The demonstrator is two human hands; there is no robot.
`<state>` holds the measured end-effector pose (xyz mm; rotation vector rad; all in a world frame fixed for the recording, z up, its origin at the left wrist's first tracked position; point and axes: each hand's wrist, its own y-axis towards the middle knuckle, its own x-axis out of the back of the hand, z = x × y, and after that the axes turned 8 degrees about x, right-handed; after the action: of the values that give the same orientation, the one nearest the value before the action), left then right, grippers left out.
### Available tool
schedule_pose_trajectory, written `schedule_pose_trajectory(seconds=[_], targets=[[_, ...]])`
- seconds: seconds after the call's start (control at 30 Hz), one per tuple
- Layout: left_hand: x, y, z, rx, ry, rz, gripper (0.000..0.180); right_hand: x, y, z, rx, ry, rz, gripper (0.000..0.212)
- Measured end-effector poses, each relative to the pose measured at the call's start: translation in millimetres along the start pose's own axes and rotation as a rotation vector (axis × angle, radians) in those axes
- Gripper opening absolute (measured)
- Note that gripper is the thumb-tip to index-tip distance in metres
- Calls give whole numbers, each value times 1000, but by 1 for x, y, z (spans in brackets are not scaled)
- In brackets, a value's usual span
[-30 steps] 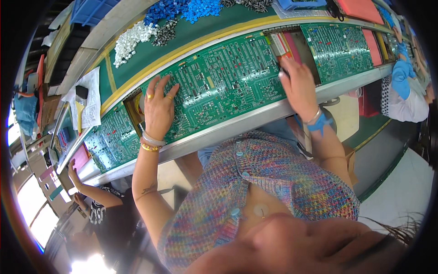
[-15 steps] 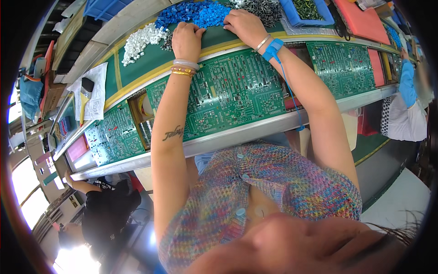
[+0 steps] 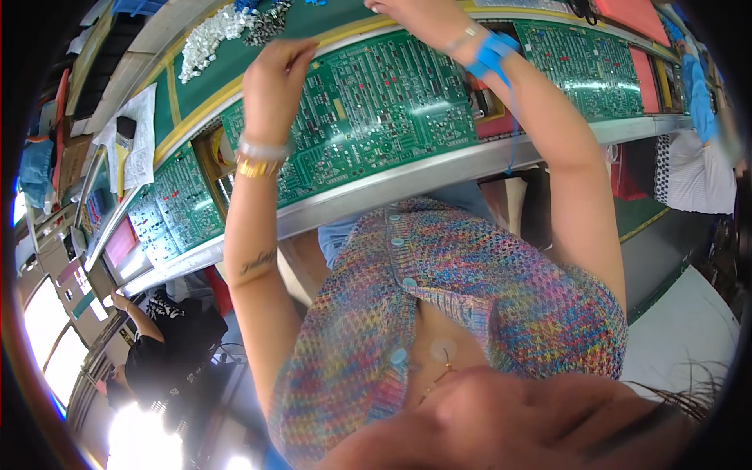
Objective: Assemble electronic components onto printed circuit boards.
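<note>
Around the middle board: one left board, one right board; behind, heaps on the desk; before, a rail; far left, a brush on paper.

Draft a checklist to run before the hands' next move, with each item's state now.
1. Blue wrist strap on the right wrist: ok.
2. Large green circuit board unobstructed in view: not ok, left forearm crosses it.
3. White parts visible beyond the board: ok.
4. Left hand empty: cannot tell, nothing clearly shows at its fingers.
5. Right hand fully in view: not ok, cut by the upper edge.
</note>
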<state>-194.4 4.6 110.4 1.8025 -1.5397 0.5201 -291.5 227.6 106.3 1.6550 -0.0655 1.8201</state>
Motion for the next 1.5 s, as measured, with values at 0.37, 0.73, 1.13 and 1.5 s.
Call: schedule_pose_trajectory(seconds=[0.37,0.73,1.13,1.5], targets=[[21,-125,44,481,-318,293,17,13,-136,61,-176,219,36,10],[16,-126,47,598,-383,292,14,-3,-140,57,-139,183,29,7],[17,-125,35,372,-225,230,11,5,-130,64,102,76,89,12],[8,-117,15,178,168,202,11,-18,-151,130,-37,377,-80,22]])
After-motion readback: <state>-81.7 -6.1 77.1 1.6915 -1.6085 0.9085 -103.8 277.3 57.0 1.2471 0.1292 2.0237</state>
